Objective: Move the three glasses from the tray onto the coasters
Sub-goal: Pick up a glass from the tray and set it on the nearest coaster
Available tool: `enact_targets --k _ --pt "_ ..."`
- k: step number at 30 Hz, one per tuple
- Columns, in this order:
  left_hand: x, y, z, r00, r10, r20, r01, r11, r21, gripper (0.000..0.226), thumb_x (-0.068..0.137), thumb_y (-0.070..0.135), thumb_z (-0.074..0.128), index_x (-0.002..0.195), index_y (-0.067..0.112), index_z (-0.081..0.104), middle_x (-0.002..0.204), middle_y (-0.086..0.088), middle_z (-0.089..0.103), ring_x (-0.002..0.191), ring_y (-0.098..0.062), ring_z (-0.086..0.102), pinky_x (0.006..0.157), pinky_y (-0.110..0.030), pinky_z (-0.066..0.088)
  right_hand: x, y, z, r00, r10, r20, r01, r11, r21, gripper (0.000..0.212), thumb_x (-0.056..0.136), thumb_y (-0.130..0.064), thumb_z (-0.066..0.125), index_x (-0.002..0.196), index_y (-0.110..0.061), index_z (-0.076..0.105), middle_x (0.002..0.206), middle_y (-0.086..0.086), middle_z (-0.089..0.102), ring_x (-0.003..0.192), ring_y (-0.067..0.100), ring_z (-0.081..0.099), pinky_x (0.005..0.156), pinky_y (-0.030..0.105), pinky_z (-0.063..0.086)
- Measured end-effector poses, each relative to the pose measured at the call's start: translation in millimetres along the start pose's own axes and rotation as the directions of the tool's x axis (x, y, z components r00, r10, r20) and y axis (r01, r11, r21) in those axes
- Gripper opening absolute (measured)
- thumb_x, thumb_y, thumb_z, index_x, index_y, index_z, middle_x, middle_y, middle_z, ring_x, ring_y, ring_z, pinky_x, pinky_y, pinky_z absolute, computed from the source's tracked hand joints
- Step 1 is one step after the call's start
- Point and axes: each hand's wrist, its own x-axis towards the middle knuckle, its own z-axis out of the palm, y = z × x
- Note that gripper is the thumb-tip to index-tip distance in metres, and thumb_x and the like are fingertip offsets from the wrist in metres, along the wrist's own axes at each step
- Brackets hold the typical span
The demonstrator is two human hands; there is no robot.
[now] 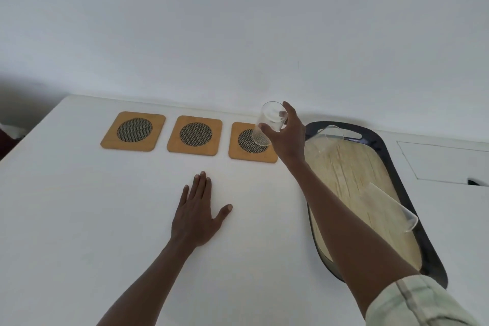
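Now the clear glass (270, 124) is hanging in the air over the right-hand coaster (251, 144), its base above the dark mesh disc, tilted slightly, with no contact visible between them. The right hand (287, 135) is gripping it from the side, fingers curling around the wall and the thumb pressing the near side low down. Two more coasters, the middle one (195, 135) and the left one (133, 131), are lying in a row with it along the far edge of the white table (79, 206), each a tan wooden square with a round mesh centre.

Just beside the row, toward the table's right edge, the dark-rimmed tray (434, 251) with a pale wood-grain floor is carrying the other two glasses: one (329, 135) at its far end, another (391, 206) at its right rim.

The left hand (197, 213) is resting flat on the table's middle, palm down, fingers pressed together and thumb spread, holding nothing. A pale checked sleeve (418, 302) is covering the right upper arm. Behind the table a plain white wall (238, 21) is filling the view.
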Motion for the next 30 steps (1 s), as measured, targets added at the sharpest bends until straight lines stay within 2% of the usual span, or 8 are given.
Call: enact_targets --k 6,12,17,22,26,30 --pt "0 0 1 1.000 -0.006 -0.007 0.006 1.000 -0.010 0.098 0.089 0.079 0.017 0.157 0.010 0.003 0.165 -0.002 -0.007 0.152 -0.014 -0.010 0.125 -0.037 0.002 14 10 27 0.996 0.030 0.082 -0.025 0.998 -0.061 0.084 0.075 -0.041 0.082 0.145 -0.015 0.044 0.125 0.008 0.063 0.115 0.027 0.056 0.102 0.038 0.041" --pt "0 1 0 1.000 -0.015 -0.006 0.015 1.000 -0.021 0.098 0.088 0.079 0.016 0.157 0.010 0.005 0.166 -0.002 -0.006 0.152 -0.013 -0.009 0.125 -0.038 0.004 22 17 44 0.992 0.040 0.122 -0.030 0.996 -0.082 0.084 0.075 -0.042 0.082 0.144 -0.015 0.044 0.120 0.006 0.062 0.113 0.028 0.056 0.099 0.040 0.044" --pt "0 1 -1 1.000 -0.017 -0.005 0.017 1.000 -0.022 0.098 0.088 0.079 0.016 0.157 0.010 0.005 0.166 -0.002 -0.006 0.152 -0.013 -0.009 0.125 -0.038 0.003 22 22 51 0.990 0.047 0.129 -0.031 0.992 -0.125 0.084 0.076 -0.045 0.080 0.144 -0.014 0.042 0.124 0.008 0.062 0.119 0.028 0.054 0.095 0.031 0.038" --pt "0 1 0 1.000 -0.015 -0.009 0.015 1.000 -0.024 0.098 0.089 0.079 0.017 0.157 0.010 0.006 0.166 -0.002 -0.005 0.153 -0.013 -0.008 0.125 -0.037 0.003 23 23 53 0.991 0.033 0.130 -0.012 0.988 -0.154 0.084 0.075 -0.046 0.079 0.143 -0.014 0.042 0.123 0.010 0.062 0.118 0.029 0.054 0.089 0.029 0.036" --pt "0 1 0 1.000 -0.014 -0.009 0.013 1.000 -0.028 0.098 0.089 0.079 0.018 0.157 0.010 0.006 0.166 -0.002 -0.004 0.152 -0.014 -0.008 0.125 -0.038 0.004 22 23 52 0.991 0.029 0.128 -0.007 0.986 -0.165 0.082 0.076 -0.047 0.078 0.142 -0.015 0.041 0.122 0.009 0.061 0.117 0.028 0.055 0.091 0.033 0.040" --pt "0 2 -1 1.000 -0.014 -0.004 0.014 1.000 -0.023 0.099 0.089 0.080 0.016 0.157 0.010 0.005 0.166 -0.002 -0.006 0.152 -0.014 -0.009 0.125 -0.037 0.002 19 23 53 0.992 0.034 0.120 -0.012 0.985 -0.173 0.082 0.077 -0.047 0.078 0.142 -0.016 0.041 0.123 0.011 0.061 0.118 0.029 0.054 0.088 0.028 0.034"
